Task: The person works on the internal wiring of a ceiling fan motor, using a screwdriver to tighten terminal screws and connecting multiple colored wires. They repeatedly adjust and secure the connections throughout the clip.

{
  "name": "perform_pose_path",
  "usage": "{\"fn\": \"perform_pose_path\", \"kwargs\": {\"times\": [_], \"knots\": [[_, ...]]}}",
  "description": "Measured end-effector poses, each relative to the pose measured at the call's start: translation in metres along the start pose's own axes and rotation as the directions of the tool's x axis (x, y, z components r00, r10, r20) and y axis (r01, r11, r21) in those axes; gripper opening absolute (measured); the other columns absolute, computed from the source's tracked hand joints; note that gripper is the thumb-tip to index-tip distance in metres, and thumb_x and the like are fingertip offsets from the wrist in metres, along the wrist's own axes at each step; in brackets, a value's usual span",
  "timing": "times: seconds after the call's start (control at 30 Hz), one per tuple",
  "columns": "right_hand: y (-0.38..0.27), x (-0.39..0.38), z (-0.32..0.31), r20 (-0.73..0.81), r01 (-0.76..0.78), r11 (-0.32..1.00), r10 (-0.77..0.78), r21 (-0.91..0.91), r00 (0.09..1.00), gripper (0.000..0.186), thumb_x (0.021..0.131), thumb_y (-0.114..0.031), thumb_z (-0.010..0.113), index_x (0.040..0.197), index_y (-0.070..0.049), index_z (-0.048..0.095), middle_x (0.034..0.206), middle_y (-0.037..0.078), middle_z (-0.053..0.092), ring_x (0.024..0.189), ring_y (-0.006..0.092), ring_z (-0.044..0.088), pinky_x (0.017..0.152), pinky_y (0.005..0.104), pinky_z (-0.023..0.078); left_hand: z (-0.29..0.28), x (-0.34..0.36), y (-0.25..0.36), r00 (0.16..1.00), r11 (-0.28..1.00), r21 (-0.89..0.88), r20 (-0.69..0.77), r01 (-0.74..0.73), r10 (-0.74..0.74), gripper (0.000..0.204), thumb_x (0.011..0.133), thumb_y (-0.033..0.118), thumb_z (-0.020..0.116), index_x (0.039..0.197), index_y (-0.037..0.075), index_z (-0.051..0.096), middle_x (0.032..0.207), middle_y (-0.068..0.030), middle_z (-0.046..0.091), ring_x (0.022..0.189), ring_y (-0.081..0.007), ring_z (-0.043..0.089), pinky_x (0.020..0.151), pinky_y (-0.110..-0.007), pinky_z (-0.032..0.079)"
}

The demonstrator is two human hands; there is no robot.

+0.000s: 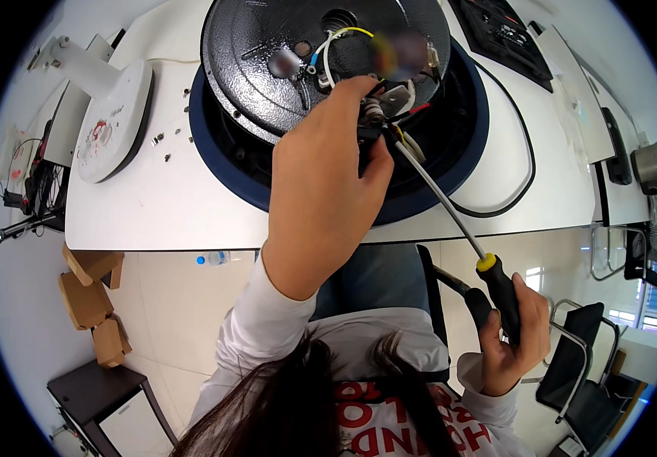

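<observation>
A round black metal plate (260, 95) with wires fixed to it rests in a dark blue round housing (225, 164) on the white table. My left hand (325, 171) reaches over the plate's near edge, thumb and fingers closed around a small black part (369, 133) beside a metal coil-like fitting. In my right hand (525, 331) is a screwdriver (450, 206) with a black handle and yellow collar. Its shaft slants up and left, the tip close to the part at my left fingers; whether it touches a screw is hidden. A yellow wire (355, 30) and white wires loop above my fingers.
Loose screws (157, 139) are scattered left of the housing, near a white stand (119, 118). A black cable (533, 152) curves along the right side. A black tool case (504, 38) lies at the far right. Cardboard boxes (88, 301) and a bottle (214, 259) are on the floor.
</observation>
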State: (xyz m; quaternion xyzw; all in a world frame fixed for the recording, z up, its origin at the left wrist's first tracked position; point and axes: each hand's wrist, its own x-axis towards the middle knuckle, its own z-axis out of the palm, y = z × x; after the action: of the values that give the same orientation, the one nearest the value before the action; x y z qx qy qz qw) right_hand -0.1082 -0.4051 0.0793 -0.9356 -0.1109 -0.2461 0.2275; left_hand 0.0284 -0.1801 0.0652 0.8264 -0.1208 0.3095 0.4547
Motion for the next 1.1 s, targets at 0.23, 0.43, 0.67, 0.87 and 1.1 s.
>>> {"fn": "perform_pose_path", "kwargs": {"times": [0.23, 0.43, 0.67, 0.87, 1.1], "knots": [[-0.022, -0.006, -0.002, 0.132, -0.141, 0.987, 0.130, 0.080, 0.983, 0.056, 0.072, 0.003, 0.068, 0.127, 0.000, 0.054, 0.095, 0.019, 0.062, 0.077, 0.0283, 0.066, 0.067, 0.0312, 0.053, -0.001, 0.000, 0.006, 0.999, 0.998, 0.062, 0.051, 0.014, -0.017, 0.040, 0.076, -0.003, 0.067, 0.115, 0.002, 0.057, 0.091, -0.0164, 0.069, 0.084, -0.0226, 0.070, 0.076, -0.029, 0.053], [-0.035, -0.018, 0.005, 0.154, -0.233, 0.955, 0.206, 0.186, 0.966, 0.054, 0.074, 0.004, 0.066, 0.124, 0.001, 0.046, 0.095, 0.020, 0.061, 0.078, 0.0298, 0.067, 0.070, 0.0303, 0.054, -0.003, 0.002, 0.004, 0.994, 0.998, -0.014, 0.085, 0.062, -0.061, 0.041, 0.077, -0.005, 0.068, 0.116, 0.002, 0.056, 0.093, -0.0165, 0.069, 0.087, -0.0221, 0.070, 0.080, -0.030, 0.054], [-0.030, -0.020, 0.003, 0.140, -0.187, 0.954, 0.158, 0.232, 0.978, 0.051, 0.075, 0.005, 0.066, 0.122, 0.002, 0.048, 0.097, 0.021, 0.061, 0.079, 0.0306, 0.068, 0.068, 0.0305, 0.054, -0.005, 0.002, 0.004, 0.989, 0.987, -0.095, 0.088, 0.130, -0.122, 0.039, 0.079, -0.005, 0.068, 0.116, 0.001, 0.056, 0.098, -0.0168, 0.069, 0.093, -0.0220, 0.069, 0.082, -0.030, 0.054], [-0.030, -0.016, 0.003, 0.142, -0.175, 0.958, 0.146, 0.226, 0.979, 0.051, 0.074, 0.007, 0.065, 0.122, 0.002, 0.049, 0.097, 0.021, 0.061, 0.078, 0.0307, 0.068, 0.068, 0.0310, 0.054, -0.005, 0.002, 0.008, 0.988, 0.994, 0.038, 0.112, 0.101, -0.105, 0.038, 0.079, -0.005, 0.068, 0.115, 0.000, 0.056, 0.096, -0.0161, 0.070, 0.093, -0.0215, 0.069, 0.083, -0.030, 0.053], [-0.035, -0.012, 0.006, 0.138, -0.244, 0.945, 0.218, 0.217, 0.966, 0.047, 0.077, -0.003, 0.075, 0.117, 0.002, 0.050, 0.095, 0.020, 0.061, 0.074, 0.0290, 0.068, 0.065, 0.0303, 0.054, -0.005, 0.001, 0.008, 0.986, 0.993, -0.006, 0.121, 0.117, -0.115, 0.039, 0.079, -0.006, 0.069, 0.114, 0.000, 0.056, 0.101, -0.0159, 0.070, 0.096, -0.0218, 0.069, 0.083, -0.031, 0.054]]}}
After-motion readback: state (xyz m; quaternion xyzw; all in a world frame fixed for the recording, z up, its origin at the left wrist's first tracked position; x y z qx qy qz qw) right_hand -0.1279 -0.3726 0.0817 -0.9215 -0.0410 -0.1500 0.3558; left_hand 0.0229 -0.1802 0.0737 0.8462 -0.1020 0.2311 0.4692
